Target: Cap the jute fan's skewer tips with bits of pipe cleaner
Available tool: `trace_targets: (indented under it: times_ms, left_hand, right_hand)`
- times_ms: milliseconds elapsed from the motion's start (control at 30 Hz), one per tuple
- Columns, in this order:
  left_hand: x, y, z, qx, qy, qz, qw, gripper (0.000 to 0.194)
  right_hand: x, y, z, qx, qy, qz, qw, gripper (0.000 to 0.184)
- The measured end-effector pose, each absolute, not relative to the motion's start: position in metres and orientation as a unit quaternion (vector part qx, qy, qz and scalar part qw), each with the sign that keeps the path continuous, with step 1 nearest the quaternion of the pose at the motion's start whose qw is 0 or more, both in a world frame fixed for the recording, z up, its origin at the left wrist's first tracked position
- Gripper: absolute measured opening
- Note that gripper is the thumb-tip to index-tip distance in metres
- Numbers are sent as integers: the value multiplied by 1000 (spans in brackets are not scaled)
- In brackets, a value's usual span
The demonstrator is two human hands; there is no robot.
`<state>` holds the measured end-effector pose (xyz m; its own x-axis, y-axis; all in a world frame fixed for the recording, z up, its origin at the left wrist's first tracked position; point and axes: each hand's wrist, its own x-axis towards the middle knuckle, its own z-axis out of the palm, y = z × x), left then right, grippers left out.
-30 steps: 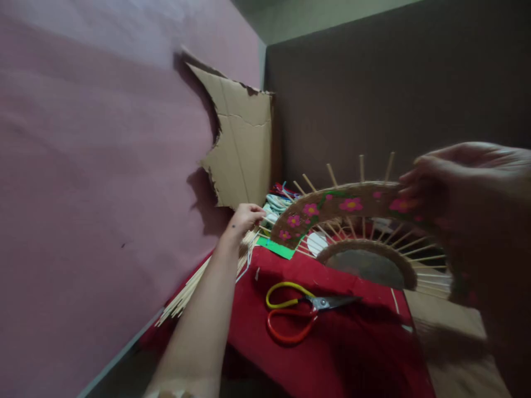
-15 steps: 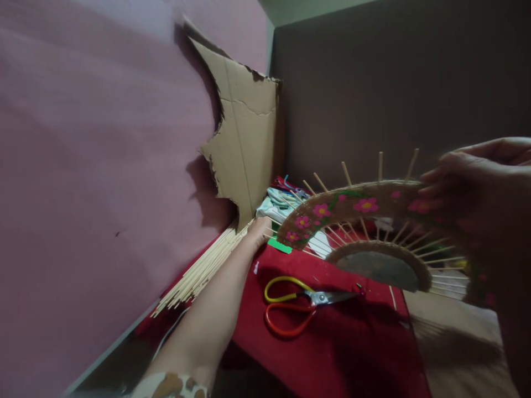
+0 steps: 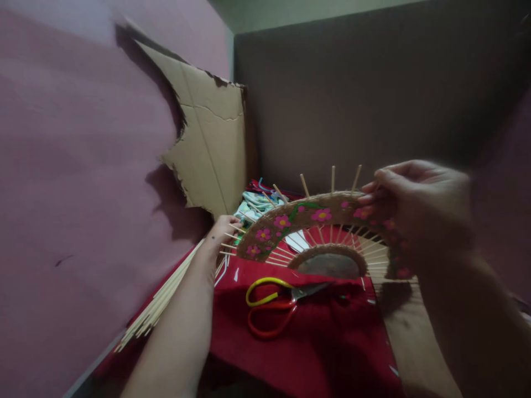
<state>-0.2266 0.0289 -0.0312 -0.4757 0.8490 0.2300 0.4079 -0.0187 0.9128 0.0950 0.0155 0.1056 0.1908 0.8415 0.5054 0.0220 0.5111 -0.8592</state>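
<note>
The right hand (image 3: 415, 215) pinches the upper rim of a brown flower-painted cardboard arc with wooden stick spokes (image 3: 307, 218), held upright. The left hand (image 3: 222, 226) reaches to the arc's far left end, by the bundle of thin bamboo sticks (image 3: 166, 301); its grip cannot be told.

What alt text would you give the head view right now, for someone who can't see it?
The right hand holds up a brown arch with painted pink flowers and wooden skewer spokes, while the left hand reaches to a bundle of thin wooden sticks lying along the pink wall. Scissors with yellow and red handles lie on red cloth below; torn cardboard leans in the corner.
</note>
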Motion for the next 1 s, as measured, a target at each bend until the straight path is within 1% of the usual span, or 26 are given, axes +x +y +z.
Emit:
trace_targets:
  times_ms: [100,300,433,567,667,800,933,1000]
  left_hand:
    - [-236,29,-25,438,656,573,223,16]
    - [-238,26,-10,363,605,687,175,20]
    - [-221,18,9,360,533,749,160,23]
    - [-182,-11,38,395,437,802,98,19]
    - [-139,-40,55,473,418,763,137,16]
    - [-91,-59,64,557,468,657,198,12]
    - [-76,-49,69,583,508,610,174,17]
    - [-76,-42,73,585,528,588,183,21]
  right_hand:
    - [91,19,90,-367,-564,335,659,9]
    - [85,30,79,-349,-579,353,647,13]
    - [83,30,79,-346,-584,377,630,15]
    - [82,26,80,-353,-604,387,601,17]
    - [83,24,81,-344,-617,394,588,18]
    - [87,22,80,-324,-617,401,594,24]
    - [91,19,77,-316,-616,415,590,31]
    - [92,18,76,-312,-618,422,586,33]
